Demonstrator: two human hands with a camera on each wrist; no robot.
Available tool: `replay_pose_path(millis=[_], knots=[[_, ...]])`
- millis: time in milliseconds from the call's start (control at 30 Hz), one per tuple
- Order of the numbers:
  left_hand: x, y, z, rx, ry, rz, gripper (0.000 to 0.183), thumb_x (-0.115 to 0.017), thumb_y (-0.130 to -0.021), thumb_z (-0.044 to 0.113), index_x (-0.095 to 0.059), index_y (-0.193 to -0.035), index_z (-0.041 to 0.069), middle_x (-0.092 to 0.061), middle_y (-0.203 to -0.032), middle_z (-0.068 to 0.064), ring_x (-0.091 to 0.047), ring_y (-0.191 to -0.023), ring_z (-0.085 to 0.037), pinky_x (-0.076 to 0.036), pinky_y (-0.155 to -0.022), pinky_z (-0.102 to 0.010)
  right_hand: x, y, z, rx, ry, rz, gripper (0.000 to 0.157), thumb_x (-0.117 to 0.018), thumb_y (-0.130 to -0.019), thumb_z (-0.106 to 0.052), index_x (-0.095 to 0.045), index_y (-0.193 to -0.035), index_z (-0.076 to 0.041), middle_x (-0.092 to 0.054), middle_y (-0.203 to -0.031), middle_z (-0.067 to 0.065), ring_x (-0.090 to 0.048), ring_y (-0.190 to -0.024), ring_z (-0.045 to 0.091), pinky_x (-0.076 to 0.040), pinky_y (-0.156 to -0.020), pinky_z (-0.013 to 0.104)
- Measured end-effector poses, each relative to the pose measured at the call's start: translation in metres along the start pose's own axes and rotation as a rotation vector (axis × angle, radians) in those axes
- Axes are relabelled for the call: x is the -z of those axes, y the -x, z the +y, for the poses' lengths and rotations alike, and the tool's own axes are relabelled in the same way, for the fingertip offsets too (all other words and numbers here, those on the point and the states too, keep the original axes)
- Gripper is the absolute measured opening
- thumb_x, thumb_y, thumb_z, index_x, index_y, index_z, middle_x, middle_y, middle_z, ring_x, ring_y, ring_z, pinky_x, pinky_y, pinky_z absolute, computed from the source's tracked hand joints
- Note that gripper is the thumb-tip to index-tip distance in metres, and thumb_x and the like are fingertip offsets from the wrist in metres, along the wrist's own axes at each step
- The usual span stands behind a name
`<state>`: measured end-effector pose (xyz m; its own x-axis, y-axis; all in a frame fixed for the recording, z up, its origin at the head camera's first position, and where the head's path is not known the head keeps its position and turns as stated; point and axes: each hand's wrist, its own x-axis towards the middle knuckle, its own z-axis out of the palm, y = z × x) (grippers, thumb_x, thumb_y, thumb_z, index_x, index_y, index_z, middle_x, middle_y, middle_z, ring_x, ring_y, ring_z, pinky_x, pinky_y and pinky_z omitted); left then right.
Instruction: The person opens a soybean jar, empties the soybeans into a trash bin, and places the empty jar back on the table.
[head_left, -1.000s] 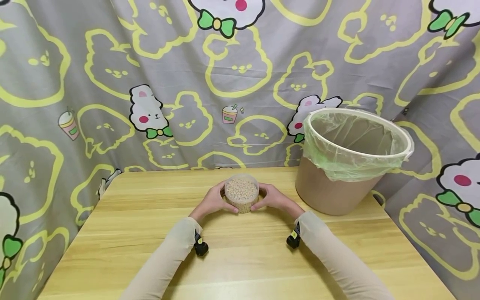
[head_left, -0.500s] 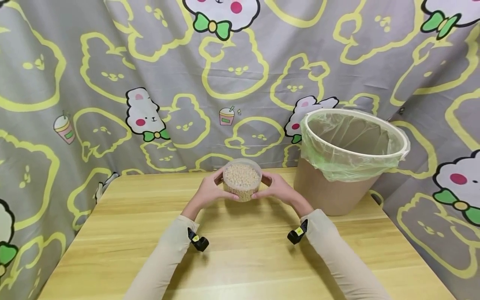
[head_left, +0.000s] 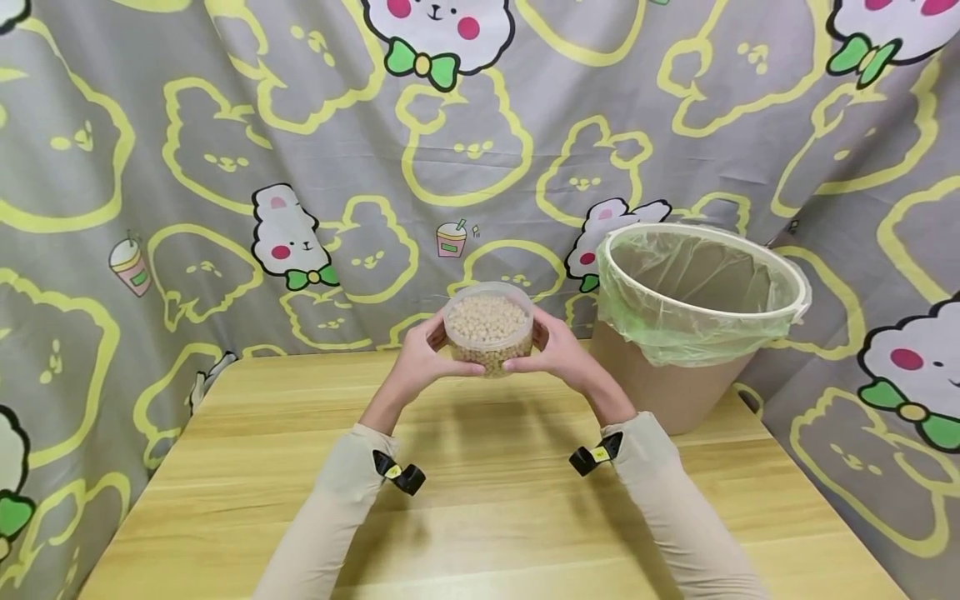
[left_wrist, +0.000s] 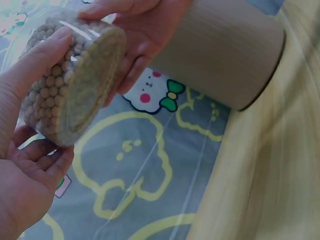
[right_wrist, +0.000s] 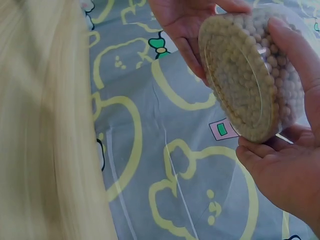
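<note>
A clear round plastic tub point(head_left: 491, 354) full of small pale beige balls point(head_left: 487, 319) is held up above the table between both hands. My left hand point(head_left: 422, 354) grips its left side, thumb across the front wall and fingers curled behind and under. From the right, my right hand point(head_left: 561, 354) grips it the same way. In the left wrist view the tub point(left_wrist: 75, 80) shows its see-through base raised off the wood. The right wrist view also shows the underside of the tub point(right_wrist: 240, 75), fingertips at its lower edge. No lid shows on top.
A beige bin point(head_left: 637, 367) with a white rim and a pale green plastic liner point(head_left: 660, 333) stands at the table's back right, mouth up. Behind the wooden table point(head_left: 480, 517) hangs a grey cartoon-print curtain point(head_left: 337, 150).
Both hands have lifted the tub up off the table, and it now hangs higher, near the back edge. The view has tilted slightly; the bin stays in place.
</note>
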<state>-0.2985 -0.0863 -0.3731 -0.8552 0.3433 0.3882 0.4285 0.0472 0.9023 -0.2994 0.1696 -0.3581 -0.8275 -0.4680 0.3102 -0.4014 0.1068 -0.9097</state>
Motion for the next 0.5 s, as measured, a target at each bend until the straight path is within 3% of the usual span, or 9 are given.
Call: replay_pose_path(millis=[233,500], knots=[[-0.0036,-0.0011,0.0045,-0.003,-0.006,0.006,0.100,-0.096,-0.069,0.015,-0.045,-0.153,0.033,-0.057,-0.147,0.002,-0.056,-0.134,-0.019,-0.043,-0.114,-0.047,-0.0054,-0.0017,-0.0007,0.034,0.005,0.037,0.102,-0.092,-0.073,-0.007,-0.038,-0.157,-0.024,-0.049,-0.151,0.006,-0.049,-0.139,0.024,-0.037,-0.118,0.046],[-0.0050,-0.0022,0.0077,0.011,-0.012,-0.030,0.100,-0.096,-0.071,0.021,-0.043,-0.155,0.030,-0.056,-0.147,-0.001,-0.055,-0.134,-0.022,-0.044,-0.113,-0.049,-0.0070,-0.0029,-0.0029,0.067,-0.032,0.031,0.108,-0.094,-0.067,-0.005,-0.037,-0.157,-0.024,-0.049,-0.149,0.005,-0.048,-0.135,0.025,-0.043,-0.112,0.042]])
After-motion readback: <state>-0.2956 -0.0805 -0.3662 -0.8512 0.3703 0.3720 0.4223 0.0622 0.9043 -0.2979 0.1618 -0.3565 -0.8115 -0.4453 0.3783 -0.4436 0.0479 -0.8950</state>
